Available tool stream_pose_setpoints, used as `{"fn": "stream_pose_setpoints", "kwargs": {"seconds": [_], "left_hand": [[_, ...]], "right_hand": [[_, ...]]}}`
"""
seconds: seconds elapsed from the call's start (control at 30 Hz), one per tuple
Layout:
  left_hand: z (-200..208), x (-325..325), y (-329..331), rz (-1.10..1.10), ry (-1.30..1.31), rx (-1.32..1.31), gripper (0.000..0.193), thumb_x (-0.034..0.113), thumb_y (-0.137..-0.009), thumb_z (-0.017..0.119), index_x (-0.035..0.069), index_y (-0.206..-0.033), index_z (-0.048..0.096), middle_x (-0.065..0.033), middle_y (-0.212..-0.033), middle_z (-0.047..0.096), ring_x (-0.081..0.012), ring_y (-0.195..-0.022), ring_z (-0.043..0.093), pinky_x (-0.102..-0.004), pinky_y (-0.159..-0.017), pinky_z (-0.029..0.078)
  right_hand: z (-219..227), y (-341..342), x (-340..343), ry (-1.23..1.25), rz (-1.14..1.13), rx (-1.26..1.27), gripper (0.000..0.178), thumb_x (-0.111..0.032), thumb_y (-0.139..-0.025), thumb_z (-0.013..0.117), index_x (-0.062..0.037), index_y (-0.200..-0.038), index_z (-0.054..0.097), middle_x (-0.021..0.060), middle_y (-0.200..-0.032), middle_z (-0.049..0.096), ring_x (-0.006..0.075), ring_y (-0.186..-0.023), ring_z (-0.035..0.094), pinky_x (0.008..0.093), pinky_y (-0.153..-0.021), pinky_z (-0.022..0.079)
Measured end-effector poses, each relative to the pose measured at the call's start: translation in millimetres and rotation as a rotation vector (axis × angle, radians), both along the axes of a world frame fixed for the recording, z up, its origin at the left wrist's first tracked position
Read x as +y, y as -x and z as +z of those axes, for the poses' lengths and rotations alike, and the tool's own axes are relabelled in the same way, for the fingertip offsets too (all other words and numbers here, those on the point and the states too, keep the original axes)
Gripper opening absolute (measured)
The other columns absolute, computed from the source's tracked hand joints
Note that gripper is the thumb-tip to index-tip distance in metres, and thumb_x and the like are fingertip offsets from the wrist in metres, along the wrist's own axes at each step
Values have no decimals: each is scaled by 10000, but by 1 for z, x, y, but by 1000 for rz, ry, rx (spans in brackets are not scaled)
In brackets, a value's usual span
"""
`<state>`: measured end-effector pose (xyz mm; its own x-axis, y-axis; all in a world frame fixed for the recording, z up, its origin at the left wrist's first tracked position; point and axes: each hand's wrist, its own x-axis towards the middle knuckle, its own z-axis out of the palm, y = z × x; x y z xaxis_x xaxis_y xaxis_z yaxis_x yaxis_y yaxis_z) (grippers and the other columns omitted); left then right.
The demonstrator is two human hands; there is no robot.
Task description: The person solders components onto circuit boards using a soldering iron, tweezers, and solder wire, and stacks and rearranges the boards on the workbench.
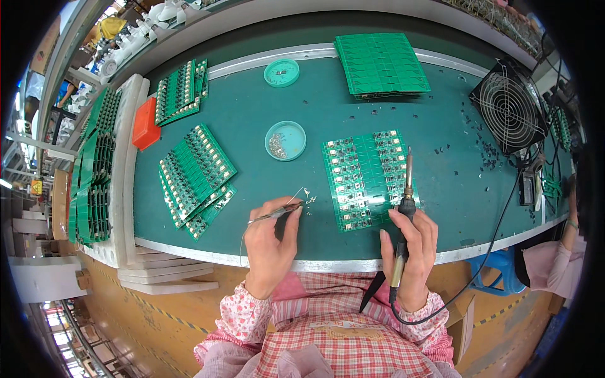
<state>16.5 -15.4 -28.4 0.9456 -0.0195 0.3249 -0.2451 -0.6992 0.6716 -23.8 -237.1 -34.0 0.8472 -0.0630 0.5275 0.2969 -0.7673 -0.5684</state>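
Note:
My left hand [268,252] is closed on a pair of tweezers [268,215], and a thin wire, seemingly solder, [243,242] runs by the same fingers. The tweezer tips reach a small scatter of tiny pale components [309,203] on the green mat. In my right hand [417,252] is a soldering iron [408,205], held like a pen with its tip pointing away from me. Its shaft crosses over the right edge of a green circuit board panel [365,183], which carries rows of white and black components. Whether the tip touches the board cannot be told.
Populated boards [195,170] lie stacked at left, beside a red box [146,124]. Two round dishes [285,140] hold small parts. Green panels [381,63] are piled at the back. Black chips [485,154] lie scattered near a fan [509,104]. The iron's cable [479,268] loops rightward.

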Motion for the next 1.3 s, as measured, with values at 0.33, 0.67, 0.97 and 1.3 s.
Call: {"fn": "stream_pose_setpoints", "kwargs": {"seconds": [0.33,0.67,0.97,1.3], "left_hand": [[-2,-1,3,43,76,34,144,-21,-836,711,28,-972,706,-91,-996,709,-290,-851,647,-360,-781,495],[-3,0,3,-10,-15,-33,105,1,-908,664,11,-1012,679,-104,-974,695,-241,-822,654,-326,-764,499],[-1,-3,4,-40,-25,-41,95,-28,-904,654,-6,-995,671,-111,-969,698,-236,-834,675,-318,-762,513],[0,-34,16,-208,96,22,163,-68,-871,663,-14,-1024,655,-123,-976,705,-241,-849,713,-315,-751,551]], "right_hand": [[-1,1,-1,-15,5,-5,459,34,-754,766,-73,-1191,677,141,-1095,639,346,-1067,601,422,-906,495],[-3,2,-1,-22,8,-39,477,49,-738,767,-92,-1187,692,135,-1072,639,314,-1008,611,397,-871,496],[-4,4,-4,-93,27,-96,434,56,-749,757,-53,-1162,678,129,-995,648,291,-871,619,385,-763,502],[-8,10,-12,-262,141,-136,269,39,-835,694,-6,-1095,639,96,-822,695,240,-708,644,330,-654,507]]}}
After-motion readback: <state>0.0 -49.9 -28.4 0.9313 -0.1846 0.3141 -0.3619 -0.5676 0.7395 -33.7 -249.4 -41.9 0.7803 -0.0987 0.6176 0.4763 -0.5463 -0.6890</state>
